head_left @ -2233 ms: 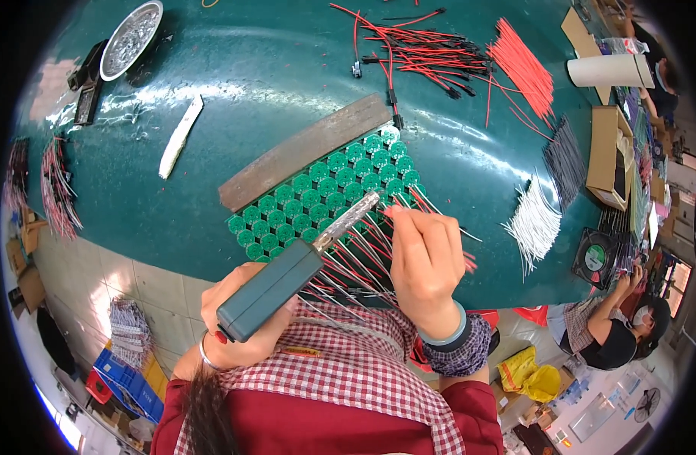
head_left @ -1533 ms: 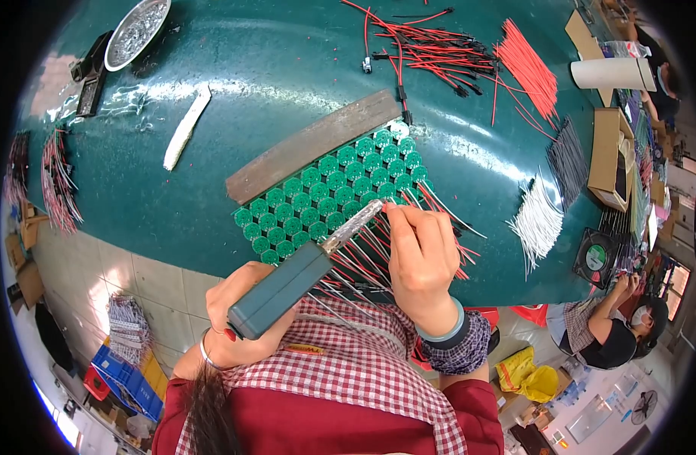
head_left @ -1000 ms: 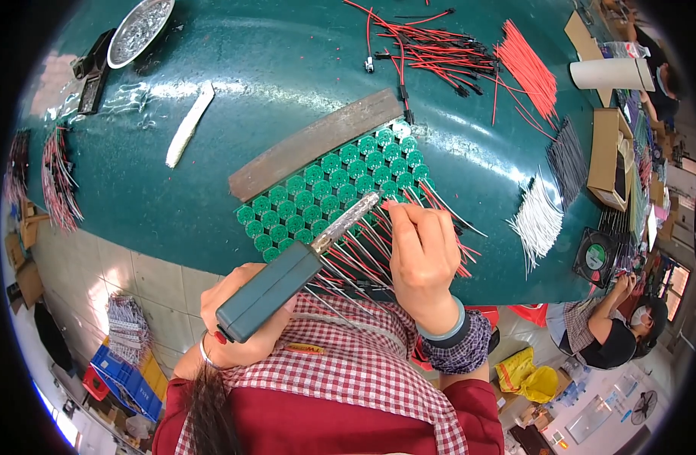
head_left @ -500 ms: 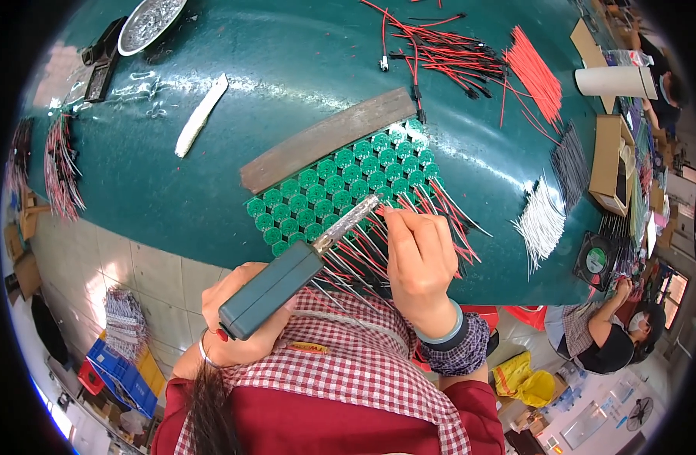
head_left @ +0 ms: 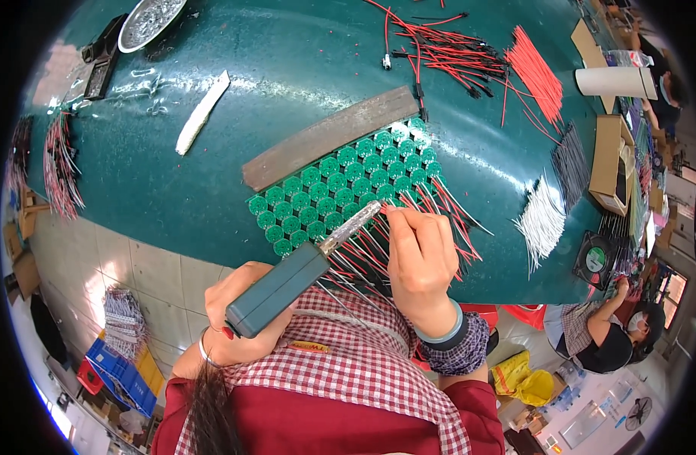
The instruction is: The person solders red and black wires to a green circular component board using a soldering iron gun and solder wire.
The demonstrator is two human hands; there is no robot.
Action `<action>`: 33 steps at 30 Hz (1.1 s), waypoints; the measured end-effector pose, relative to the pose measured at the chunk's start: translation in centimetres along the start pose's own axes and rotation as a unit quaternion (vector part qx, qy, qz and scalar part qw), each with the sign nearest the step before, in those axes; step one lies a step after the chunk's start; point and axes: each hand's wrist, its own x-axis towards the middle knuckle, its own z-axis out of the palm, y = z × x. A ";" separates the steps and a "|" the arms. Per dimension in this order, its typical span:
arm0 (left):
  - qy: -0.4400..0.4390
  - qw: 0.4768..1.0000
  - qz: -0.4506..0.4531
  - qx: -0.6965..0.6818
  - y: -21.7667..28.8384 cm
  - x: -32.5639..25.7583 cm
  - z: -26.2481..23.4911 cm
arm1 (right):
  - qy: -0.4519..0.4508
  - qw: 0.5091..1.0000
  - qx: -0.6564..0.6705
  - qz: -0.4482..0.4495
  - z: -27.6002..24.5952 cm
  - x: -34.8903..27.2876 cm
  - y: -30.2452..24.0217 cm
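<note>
My left hand [head_left: 242, 311] is wrapped round the boxy dark green handle of a soldering iron [head_left: 283, 284]. Its silvery barrel points up and right, the tip over the lower edge of a panel of round green circuit boards [head_left: 310, 196]. Close to that tip, my right hand [head_left: 420, 258] pinches the end of a red wire [head_left: 387, 208] between thumb and fingertips. Red and white wires [head_left: 363, 254] trail from the panel's near edge, partly hidden by my right hand. A flat brownish bar [head_left: 329, 136] lies along the panel's far edge.
Bundles of red wires [head_left: 534, 76], white wires [head_left: 541, 224] and grey wires [head_left: 569, 167] lie at right, near a cardboard box [head_left: 607, 171]. A whitish strip [head_left: 202, 114] and a metal dish [head_left: 149, 26] are at left. Another person [head_left: 609, 334] sits at the right.
The soldering iron and my left hand have shifted slightly right, and its tip has dropped a little. The panel has slid slightly. My right hand stays almost where it was.
</note>
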 end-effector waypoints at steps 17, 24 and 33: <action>0.016 0.998 0.032 0.053 0.4 0.0 -0.2 | -0.009 1.000 -0.007 0.004 -0.1 0.0 -0.1; 0.023 0.998 0.030 0.052 0.2 -0.3 -0.2 | -0.006 1.000 -0.018 -0.001 0.0 0.0 -0.1; 0.029 0.996 0.052 0.068 0.3 -0.5 -0.5 | 0.021 1.000 0.003 -0.017 -0.3 0.1 -0.5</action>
